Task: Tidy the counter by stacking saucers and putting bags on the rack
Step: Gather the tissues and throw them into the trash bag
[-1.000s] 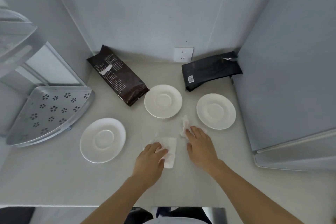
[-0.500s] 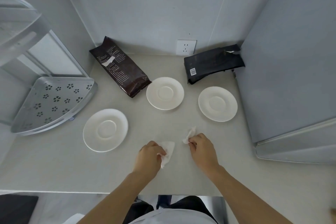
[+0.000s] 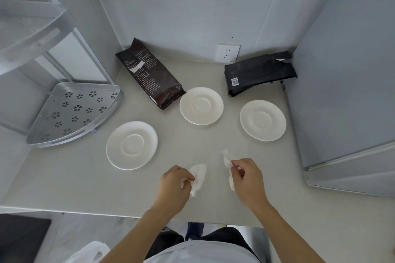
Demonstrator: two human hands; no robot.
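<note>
**Both hands pinching tissue at the counter's near edge**

Your left hand [image 3: 174,186] pinches a crumpled white tissue [image 3: 197,178] between thumb and fingertips, and your right hand [image 3: 248,179] pinches a second tissue scrap [image 3: 227,159] the same way, both near the counter's [image 3: 85,177] front edge. The three white saucers lie unstacked and apart: left saucer [image 3: 131,145] toward the rack, middle saucer [image 3: 201,105] at the centre, right saucer [image 3: 263,120] by the right edge. The brown coffee bag [image 3: 149,72] lies flat from the back-left corner, its end touching the middle saucer's rim. The black bag [image 3: 259,73] lies in the back-right corner. The perforated metal corner rack [image 3: 72,113] stands at the left edge, its lower shelf holding no bags.
</note>
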